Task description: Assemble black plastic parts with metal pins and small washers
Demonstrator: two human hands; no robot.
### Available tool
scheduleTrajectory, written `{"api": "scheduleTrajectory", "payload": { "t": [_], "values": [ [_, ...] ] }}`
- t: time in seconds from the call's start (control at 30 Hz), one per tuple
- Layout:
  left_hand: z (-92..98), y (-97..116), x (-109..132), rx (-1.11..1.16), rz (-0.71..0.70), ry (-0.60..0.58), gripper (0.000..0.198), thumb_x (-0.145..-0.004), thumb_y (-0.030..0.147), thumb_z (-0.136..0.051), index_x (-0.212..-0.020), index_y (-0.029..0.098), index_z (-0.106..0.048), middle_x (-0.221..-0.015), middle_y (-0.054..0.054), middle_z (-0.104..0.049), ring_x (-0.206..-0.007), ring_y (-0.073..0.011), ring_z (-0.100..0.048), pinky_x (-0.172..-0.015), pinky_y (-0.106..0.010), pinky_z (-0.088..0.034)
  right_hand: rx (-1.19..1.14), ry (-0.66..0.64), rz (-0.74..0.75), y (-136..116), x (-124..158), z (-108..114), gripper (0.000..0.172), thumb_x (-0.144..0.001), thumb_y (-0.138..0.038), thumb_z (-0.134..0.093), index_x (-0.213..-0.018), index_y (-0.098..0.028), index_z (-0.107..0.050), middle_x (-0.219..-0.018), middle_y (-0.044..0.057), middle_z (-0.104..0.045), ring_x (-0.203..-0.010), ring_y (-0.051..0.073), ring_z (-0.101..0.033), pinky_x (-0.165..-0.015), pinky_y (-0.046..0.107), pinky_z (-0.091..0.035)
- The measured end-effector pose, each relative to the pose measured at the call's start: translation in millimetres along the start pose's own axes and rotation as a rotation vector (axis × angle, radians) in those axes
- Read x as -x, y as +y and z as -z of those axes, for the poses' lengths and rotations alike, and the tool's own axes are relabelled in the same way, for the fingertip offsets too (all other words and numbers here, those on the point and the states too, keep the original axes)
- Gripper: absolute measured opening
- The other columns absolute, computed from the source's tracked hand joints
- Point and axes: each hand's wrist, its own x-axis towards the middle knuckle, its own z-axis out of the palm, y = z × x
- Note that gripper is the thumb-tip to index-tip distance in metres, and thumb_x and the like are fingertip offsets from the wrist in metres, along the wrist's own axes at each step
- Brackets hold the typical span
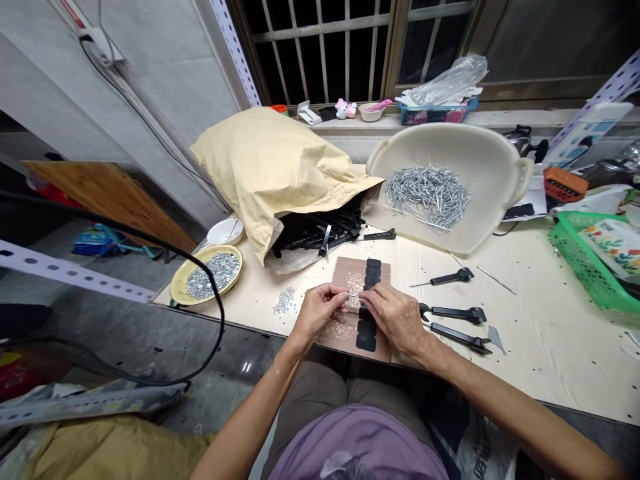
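Over a brown board [345, 268] dusted with pale crumbs, my left hand [320, 312] pinches one end of a thin metal pin [354, 295]. The fingers of my right hand [400, 319] are closed at the pin's other end, and their tips partly hide it. Beneath my hands a column of black rounded pads [367, 328] runs down the board. To the right lie several black plastic pieces [453, 277], some with thin metal rods. A small loose pile of metal washers [285, 301] is left of the board.
A yellow dish [239, 280] of small metal pieces stands at the left. Behind, a paper sack [280, 160] spills black parts [320, 230]. A white basin [480, 150] holds many metal pins [425, 193]. A green basket [575, 267] sits far right. A black cable [220, 313] loops at left.
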Motion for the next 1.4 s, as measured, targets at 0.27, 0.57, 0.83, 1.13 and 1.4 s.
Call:
{"api": "scheduleTrajectory", "payload": {
  "t": [0.27,0.57,0.83,1.13,1.4],
  "values": [
    [1.0,0,-2,-0.048,0.007,-0.004,0.027,-0.07,0.035,-0.073,-0.082,0.011,-0.067,-0.073,-0.003,-0.066,-0.056,-0.0079,-0.058,-0.056,-0.02,-0.047,-0.076,-0.059,-0.048,2,2,-3,0.025,-0.097,-0.028,-0.04,-0.093,-0.02,-0.062,-0.083,0.003,-0.06,-0.074,0.013,-0.058,-0.062,0.024,-0.04],
    [1.7,-4,-4,-0.002,0.047,-0.007,0.03,-0.068,0.036,-0.075,-0.084,0.011,-0.067,-0.068,-0.001,-0.064,-0.055,-0.0074,-0.057,-0.053,-0.019,-0.045,-0.209,-0.174,-0.09,6,2,-2,0.026,-0.097,-0.029,-0.037,-0.097,-0.02,-0.061,-0.088,0.005,-0.057,-0.078,0.016,-0.057,-0.064,0.026,-0.044],
    [-1.0,-1,-4,-0.045,0.002,-0.022,0.028,-0.07,0.035,-0.073,-0.084,0.011,-0.068,-0.072,-0.002,-0.065,-0.057,-0.0083,-0.058,-0.056,-0.021,-0.046,-0.495,-0.162,-0.19,6,2,-2,0.016,-0.094,-0.028,-0.046,-0.095,-0.019,-0.059,-0.088,0.004,-0.059,-0.08,0.015,-0.058,-0.07,0.026,-0.046],
    [-7.6,-1,-4,-0.091,0.036,-0.031,0.029,-0.068,0.035,-0.074,-0.084,0.012,-0.069,-0.073,-0.003,-0.066,-0.056,-0.0088,-0.057,-0.055,-0.021,-0.045,-0.487,-0.225,-0.179,21,4,-5,0.018,-0.094,-0.031,-0.045,-0.09,-0.021,-0.059,-0.086,0.002,-0.06,-0.077,0.015,-0.057,-0.07,0.027,-0.044],
    [-18.6,-2,-8,-0.147,0.007,-0.037,0.056,-0.074,0.041,-0.067,-0.124,0.018,-0.057,-0.084,-0.002,-0.061,-0.054,-0.0065,-0.047,-0.052,-0.021,-0.042,-0.296,-0.135,-0.135,70,-2,0,0.02,-0.094,-0.031,-0.044,-0.091,-0.02,-0.06,-0.088,0.003,-0.06,-0.078,0.014,-0.056,-0.065,0.024,-0.043]
  ]
}}
